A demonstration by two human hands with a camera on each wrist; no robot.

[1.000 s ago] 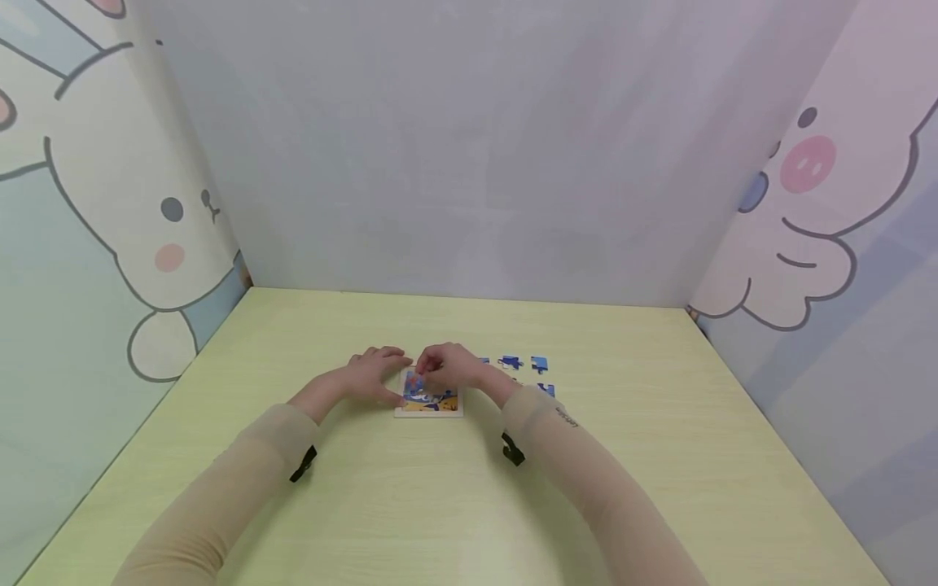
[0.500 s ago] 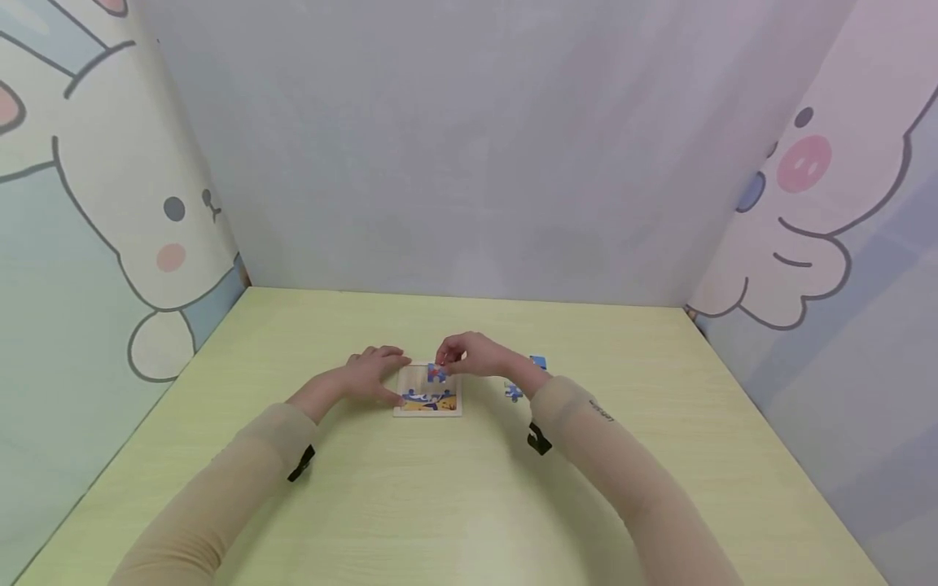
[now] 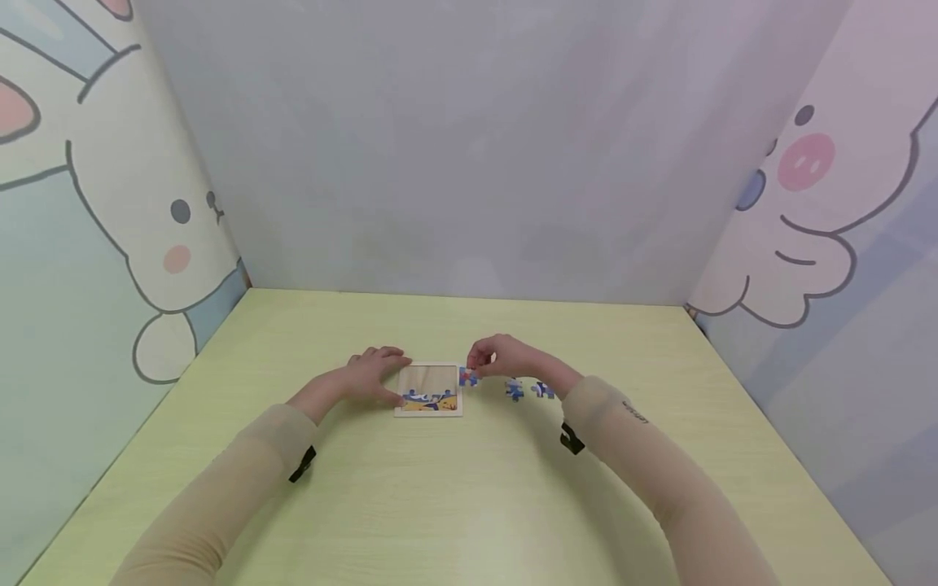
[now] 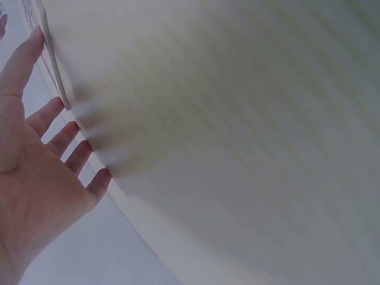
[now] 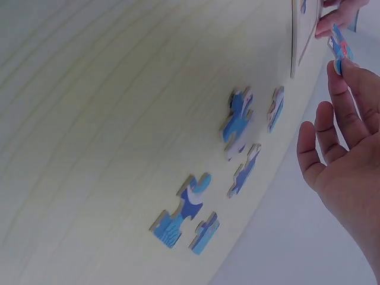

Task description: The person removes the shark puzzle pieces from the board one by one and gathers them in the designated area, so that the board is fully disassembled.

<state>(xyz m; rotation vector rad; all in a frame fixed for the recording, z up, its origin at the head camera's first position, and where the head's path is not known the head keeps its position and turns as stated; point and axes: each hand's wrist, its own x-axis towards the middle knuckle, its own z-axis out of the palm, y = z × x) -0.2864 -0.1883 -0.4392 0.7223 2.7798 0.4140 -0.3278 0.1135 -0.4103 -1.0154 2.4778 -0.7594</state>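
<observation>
A small jigsaw frame [image 3: 428, 414] lies on the table, with fitted blue and yellow pieces [image 3: 440, 403] along its near part and bare wood behind them. My left hand [image 3: 370, 374] rests at its left side, fingers spread; in the left wrist view the thumb [image 4: 27, 56] and index fingertip are right at the frame's edge. Just beyond the frame's right side, my right hand [image 3: 501, 356] pinches a blue and red puzzle piece [image 3: 467, 377] between thumb and index finger. In the right wrist view this piece [image 5: 341, 47] stands tilted, the other fingers loosely bent.
To the right of the frame lie several loose blue puzzle pieces [image 3: 515, 389], partly hidden by the right hand and forearm; the right wrist view shows them spread out [image 5: 184, 208]. A pale curtain [image 3: 469, 163] closes off the table's back, and printed cloth walls flank both sides.
My right hand has lifted the blue and red puzzle piece from over the frame's upper left and carried it right, past the frame's edge. The left hand has stayed in place.
</observation>
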